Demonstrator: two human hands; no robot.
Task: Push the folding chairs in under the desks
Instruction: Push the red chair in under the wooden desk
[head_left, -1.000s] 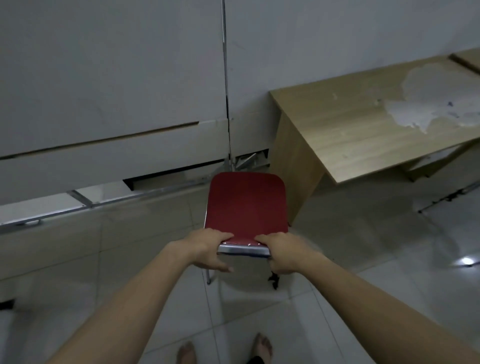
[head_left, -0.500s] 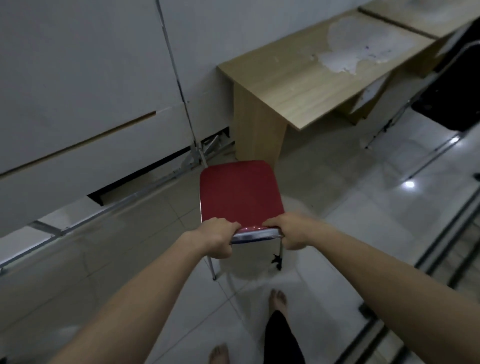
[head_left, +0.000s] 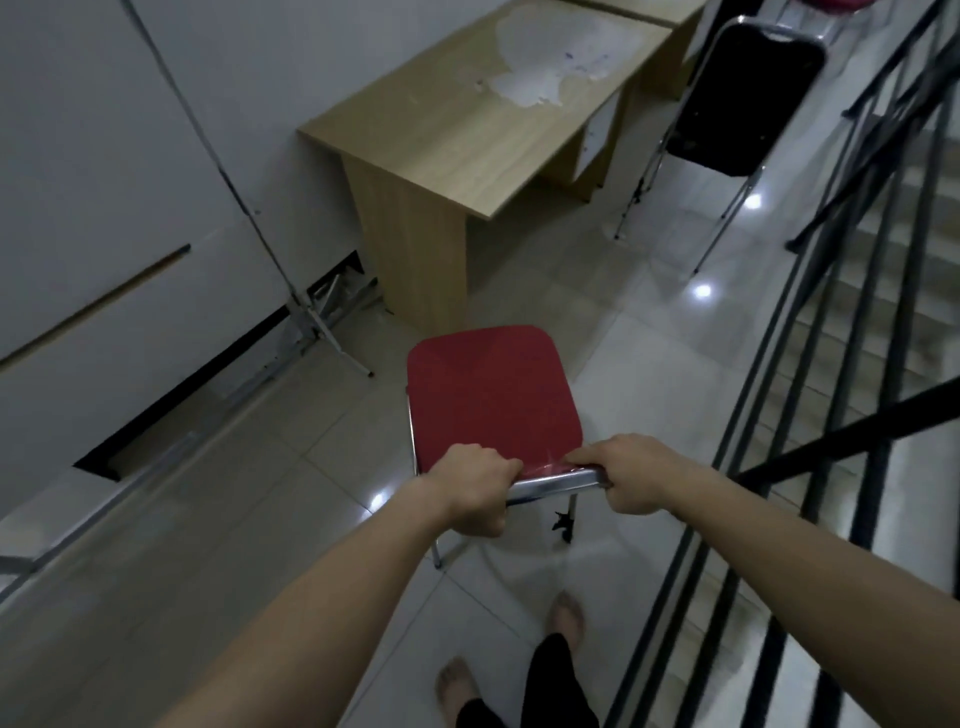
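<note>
Both hands grip the red folding chair's chrome back rail.

Left hand (head_left: 475, 488) and right hand (head_left: 631, 475) have fingers clenched around the rail; the red folding chair (head_left: 493, 395) stands on tiled floor (head_left: 311, 467), near the wooden desk (head_left: 467, 124), not under it.

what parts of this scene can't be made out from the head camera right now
- Red chair: front legs hidden under its own seat; backrest top covered by the left hand and right hand.
- Desk: the space beneath is hidden by its top and side panel.
- Black chair: seat hidden behind its backrest.
- Second desk: cut off by the top edge.
</note>
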